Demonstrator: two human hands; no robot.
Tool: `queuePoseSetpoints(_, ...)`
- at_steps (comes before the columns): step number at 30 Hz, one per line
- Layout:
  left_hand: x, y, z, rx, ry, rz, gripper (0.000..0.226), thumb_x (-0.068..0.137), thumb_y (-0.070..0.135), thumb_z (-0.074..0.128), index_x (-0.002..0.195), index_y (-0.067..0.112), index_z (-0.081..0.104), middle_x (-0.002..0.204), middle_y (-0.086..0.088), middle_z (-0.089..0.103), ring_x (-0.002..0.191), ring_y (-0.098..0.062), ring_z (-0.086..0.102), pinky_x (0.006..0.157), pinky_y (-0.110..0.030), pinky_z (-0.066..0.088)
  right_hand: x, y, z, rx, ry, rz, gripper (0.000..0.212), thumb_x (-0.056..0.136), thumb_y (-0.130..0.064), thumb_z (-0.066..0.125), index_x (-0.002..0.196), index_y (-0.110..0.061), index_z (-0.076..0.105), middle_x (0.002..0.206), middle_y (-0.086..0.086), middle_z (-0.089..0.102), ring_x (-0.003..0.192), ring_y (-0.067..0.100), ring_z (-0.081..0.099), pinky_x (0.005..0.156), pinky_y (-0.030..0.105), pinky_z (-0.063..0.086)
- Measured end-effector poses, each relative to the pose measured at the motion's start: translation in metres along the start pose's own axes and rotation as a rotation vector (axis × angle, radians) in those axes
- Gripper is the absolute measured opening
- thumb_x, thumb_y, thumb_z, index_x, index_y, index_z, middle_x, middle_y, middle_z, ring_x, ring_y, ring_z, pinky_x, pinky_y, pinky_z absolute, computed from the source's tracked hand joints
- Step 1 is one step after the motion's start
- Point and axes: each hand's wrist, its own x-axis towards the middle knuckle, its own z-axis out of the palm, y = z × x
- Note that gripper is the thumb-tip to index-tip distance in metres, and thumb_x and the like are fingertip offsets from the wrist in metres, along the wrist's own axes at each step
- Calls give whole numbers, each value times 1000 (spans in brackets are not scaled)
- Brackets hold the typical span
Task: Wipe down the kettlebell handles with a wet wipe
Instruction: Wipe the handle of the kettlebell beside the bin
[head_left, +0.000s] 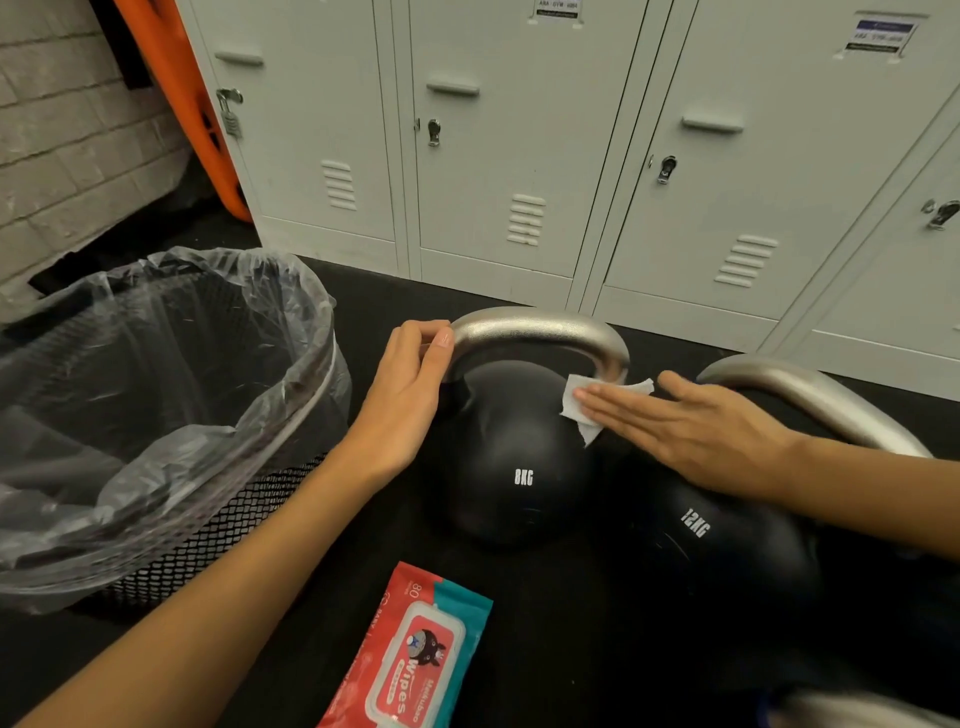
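With the left hand (410, 384) pinching the 8KG kettlebell (511, 457) handle's (535, 325) left bend and the right hand (696, 431) pressing the wet wipe (592, 410) flat-fingered against its right post, the unpinched wipe could slide off the ball.

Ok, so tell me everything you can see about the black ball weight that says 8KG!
The round black 8KG kettlebell stands upright on the dark floor, left of a 12KG one. It looks smooth and matte, with white "8KG" lettering on its front. A thick silvery metal handle arches over the top. The left hand holds the handle's left end, while the right hand presses a white wet wipe flat against the handle's right base.
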Motion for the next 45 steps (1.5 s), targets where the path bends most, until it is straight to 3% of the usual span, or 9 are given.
queuePoseSetpoints(4, 0, 0, 1, 6, 12, 4, 35, 101, 43, 30, 124, 23, 47, 122, 10, 45, 113, 4, 44, 93, -16, 37, 2, 25, -10, 11, 119, 77, 61, 94, 1, 20, 155, -4, 14, 164, 10, 7, 151, 15, 7, 107, 39, 21)
queuePoseSetpoints(9, 2, 1, 3, 17, 26, -3, 33, 101, 42, 31, 123, 24, 47, 120, 11, 45, 108, 9, 44, 81, -4, 35, 21, 36, -17, 219, 157, 197, 57, 104, -25, 34, 156, -9, 16, 164, 5, 12, 150, 22, 13, 120, 43, 7)
queuePoseSetpoints(13, 5, -3, 2, -20, 41, 3, 35, 102, 43, 29, 117, 24, 54, 116, 7, 51, 109, -2, 50, 95, -25, 41, 49, 28, -31, 476, 196, 362, 53, 107, -30, 27, 153, -4, 23, 160, 14, 23, 145, 27, 29, 119, 44, 21)
queuePoseSetpoints(20, 10, -2, 0, -158, 241, -61, 36, 104, 40, 26, 105, 27, 59, 108, 11, 62, 103, 1, 57, 98, -29, 43, 116, 42, -61, 827, 123, 539, 51, 102, -36, 23, 126, -9, 57, 105, 9, 67, 91, 30, 62, 91, 41, 41)
queuePoseSetpoints(26, 11, -4, 0, -133, 335, -8, 23, 103, 28, 35, 107, 23, 57, 111, 4, 59, 107, -2, 54, 98, -33, 45, 158, 35, -83, 793, 82, 412, 38, 98, -34, 35, 112, -12, 62, 99, 8, 66, 89, 29, 62, 84, 40, 41)
queuePoseSetpoints(33, 23, 18, -4, 1, 307, 150, 26, 100, 36, 35, 110, 26, 57, 111, 9, 58, 114, -13, 50, 101, -33, 40, 133, 46, -77, 1087, 102, 613, 29, 100, -44, 40, 110, -18, 48, 80, -11, 45, 81, 21, 49, 91, 38, 35)
queuePoseSetpoints(38, 23, 27, 2, 33, 213, 208, 22, 96, 26, 45, 108, 19, 61, 107, 7, 59, 105, -13, 57, 95, -38, 47, 127, 47, -74, 1205, 169, 689, 31, 96, -44, 51, 119, -25, 60, 113, 0, 52, 102, 19, 47, 91, 36, 36)
queuePoseSetpoints(42, 25, 34, 8, 73, 167, 274, 20, 99, 12, 44, 110, 13, 61, 108, 2, 58, 101, -7, 56, 85, -10, 42, 123, 47, -77, 1350, 201, 716, 37, 90, -39, 55, 125, -28, 60, 114, -3, 56, 108, 17, 50, 97, 39, 39)
queuePoseSetpoints(45, 32, 41, 14, 160, 139, 312, 24, 100, 12, 40, 116, 14, 59, 115, 1, 58, 102, -5, 54, 85, -7, 37, 112, 47, -75, 1591, 285, 780, 32, 90, -21, 59, 120, -22, 50, 110, -5, 62, 106, 11, 57, 93, 35, 48)
